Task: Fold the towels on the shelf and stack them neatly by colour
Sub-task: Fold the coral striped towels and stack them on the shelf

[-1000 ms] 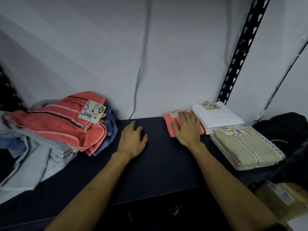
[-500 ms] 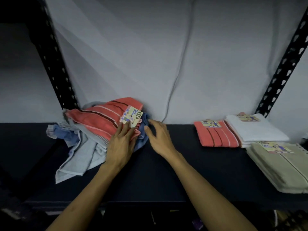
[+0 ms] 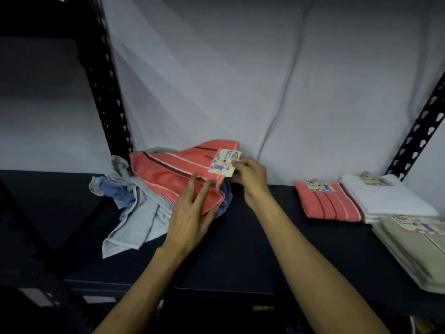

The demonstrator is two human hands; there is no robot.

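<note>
Right hand (image 3: 250,177) moved up to pinch the coral towel's (image 3: 173,174) tag (image 3: 224,163); left fingers (image 3: 199,191) flat on it. Three folded stacks right of fingers; unfolded heap left.

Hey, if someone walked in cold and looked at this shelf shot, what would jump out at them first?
First, the crumpled coral striped towel topping a messy heap of pale blue towels at the shelf's left end. The left hand rests on it with straight fingers, while the right hand pinches its paper tag. At the right end sit neat folded towels: coral, white and beige.
</note>
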